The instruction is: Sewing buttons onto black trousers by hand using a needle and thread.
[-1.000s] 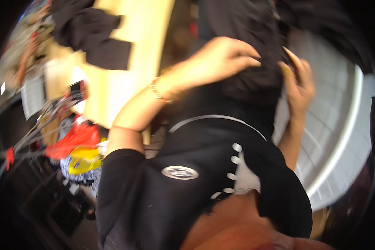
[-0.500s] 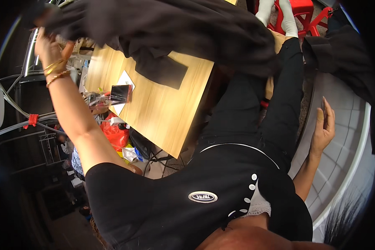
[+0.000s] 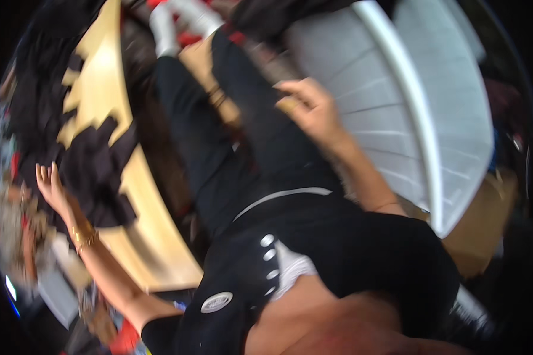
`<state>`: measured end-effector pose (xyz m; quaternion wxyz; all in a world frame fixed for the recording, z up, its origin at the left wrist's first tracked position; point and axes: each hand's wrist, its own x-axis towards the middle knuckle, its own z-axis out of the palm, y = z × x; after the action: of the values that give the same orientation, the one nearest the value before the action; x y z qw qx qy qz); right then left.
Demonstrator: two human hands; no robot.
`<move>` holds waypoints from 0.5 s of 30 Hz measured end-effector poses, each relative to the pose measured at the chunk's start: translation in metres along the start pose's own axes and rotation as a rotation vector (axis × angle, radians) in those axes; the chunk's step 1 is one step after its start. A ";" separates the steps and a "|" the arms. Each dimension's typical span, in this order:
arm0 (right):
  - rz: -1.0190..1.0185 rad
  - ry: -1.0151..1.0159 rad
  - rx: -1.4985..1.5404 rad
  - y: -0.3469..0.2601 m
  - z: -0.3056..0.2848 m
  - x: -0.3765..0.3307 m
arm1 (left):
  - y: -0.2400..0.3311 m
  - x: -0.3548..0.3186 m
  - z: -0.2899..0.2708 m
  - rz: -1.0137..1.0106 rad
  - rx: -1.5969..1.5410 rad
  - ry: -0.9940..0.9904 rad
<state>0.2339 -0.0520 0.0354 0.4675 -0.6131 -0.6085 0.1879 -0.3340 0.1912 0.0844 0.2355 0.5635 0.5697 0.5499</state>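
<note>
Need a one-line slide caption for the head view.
Seated person's left hand flat on dark cloth over a wooden table; right hand rests near a white ribbed surface.

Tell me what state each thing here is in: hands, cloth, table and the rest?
left hand: open, fingers spread, on the dark cloth.
right hand: empty, fingers curled, beside the person's thigh near the white panel.
dark cloth: spread crumpled over the table, one part draped off its edge.
wooden table: partly covered by the cloth.
white ribbed panel: lying bare at the right.
</note>
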 end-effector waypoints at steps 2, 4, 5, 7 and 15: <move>0.076 -0.017 0.006 -0.003 -0.006 -0.004 | 0.039 -0.036 0.079 0.111 -0.108 -0.206; 0.121 -0.011 0.054 -0.006 -0.013 -0.009 | 0.111 -0.074 0.140 0.244 -0.095 -0.310; 0.145 0.012 0.099 -0.002 -0.018 -0.014 | 0.141 -0.092 0.162 0.326 -0.182 -0.346; 0.172 0.009 0.036 -0.001 -0.031 -0.018 | 0.210 -0.124 0.195 0.548 -0.332 -0.381; 0.171 0.219 0.190 0.016 -0.052 -0.008 | 0.317 -0.138 0.197 0.930 -0.210 -0.213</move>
<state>0.2834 -0.0746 0.0456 0.5692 -0.6325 -0.4790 0.2157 -0.0022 0.0623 0.2628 0.0774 0.7846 0.1720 0.5907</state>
